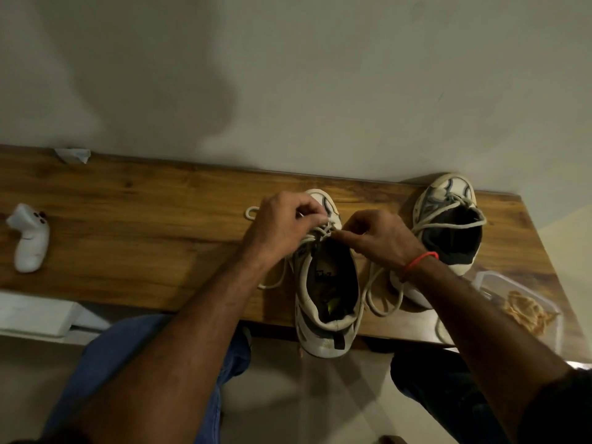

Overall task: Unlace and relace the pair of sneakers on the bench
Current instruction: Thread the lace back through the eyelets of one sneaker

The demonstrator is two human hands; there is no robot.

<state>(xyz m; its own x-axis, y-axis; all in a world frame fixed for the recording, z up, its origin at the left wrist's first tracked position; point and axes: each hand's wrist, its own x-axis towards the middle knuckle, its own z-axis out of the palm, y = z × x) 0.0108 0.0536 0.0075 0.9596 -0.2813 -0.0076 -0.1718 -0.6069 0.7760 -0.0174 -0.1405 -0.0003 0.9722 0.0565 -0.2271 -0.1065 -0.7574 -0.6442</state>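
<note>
I'm mid-lacing the near sneaker (326, 283), heel overhanging the bench (128, 225): left hand (282, 229) and right hand (374, 235) both pinch its lace (378, 293) at the eyelets. Next, probably, feed an end through (loosening or threading, I can't tell).

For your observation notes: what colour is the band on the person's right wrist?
The wrist band is red-orange, a thin cord, seen clearly in the head view.
</note>
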